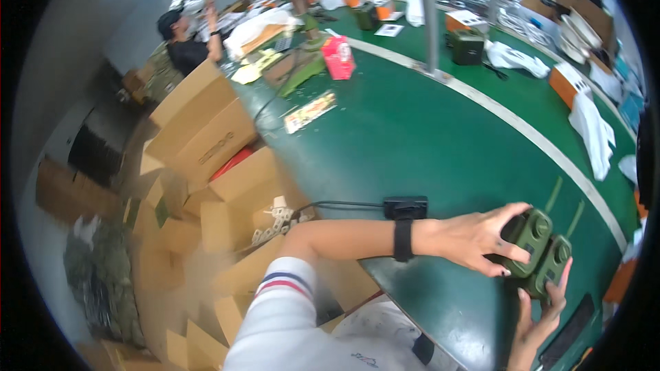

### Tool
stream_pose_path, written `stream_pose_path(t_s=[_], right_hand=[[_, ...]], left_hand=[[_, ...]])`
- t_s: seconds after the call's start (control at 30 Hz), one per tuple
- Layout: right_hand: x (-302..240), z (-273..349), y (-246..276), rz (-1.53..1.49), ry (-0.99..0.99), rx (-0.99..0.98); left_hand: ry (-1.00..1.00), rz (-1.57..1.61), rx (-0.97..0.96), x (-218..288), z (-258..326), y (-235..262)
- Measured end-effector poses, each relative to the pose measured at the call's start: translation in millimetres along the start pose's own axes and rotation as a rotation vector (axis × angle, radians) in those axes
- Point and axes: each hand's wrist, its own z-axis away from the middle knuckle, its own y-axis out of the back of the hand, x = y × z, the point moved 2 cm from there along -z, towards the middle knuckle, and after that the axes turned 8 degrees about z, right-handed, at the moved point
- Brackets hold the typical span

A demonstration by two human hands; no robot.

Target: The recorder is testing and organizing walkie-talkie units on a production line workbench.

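Two olive-green walkie-talkies with thin green antennas lie side by side near the right edge of the green table (426,144). My left hand (471,240) reaches across from the left, its fingers curled around the left walkie-talkie (535,230). From below, my right hand (543,319) grips the lower end of the right walkie-talkie (554,264) between thumb and fingers. Both antennas point away from me. A black strap (403,240) circles my left wrist. My palms hide part of both cases.
A black box with a cable (405,207) sits beyond my left forearm. A dark flat strip (569,333) lies beside my right hand. Open cardboard boxes (213,141) crowd the left. A metal post (430,27) rises from the table; two people work at far left.
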Motion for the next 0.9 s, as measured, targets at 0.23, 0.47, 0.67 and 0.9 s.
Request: stream_pose_path(t_s=[0.23,0.47,0.67,0.9], right_hand=[[-4,-2,8,0.139,0.038,0.006],[-15,-7,11,0.207,0.14,0.055],[-17,-15,11,0.277,0.199,0.105],[-17,-13,17,0.262,0.168,0.114]], left_hand=[[-0.03,-0.032,-0.022,4,-6,-2],[-0.023,-0.024,-0.023,3,-5,-3],[0.037,0.017,-0.048,1,-3,3],[0.026,0.082,-0.003,-2,-9,-4]])
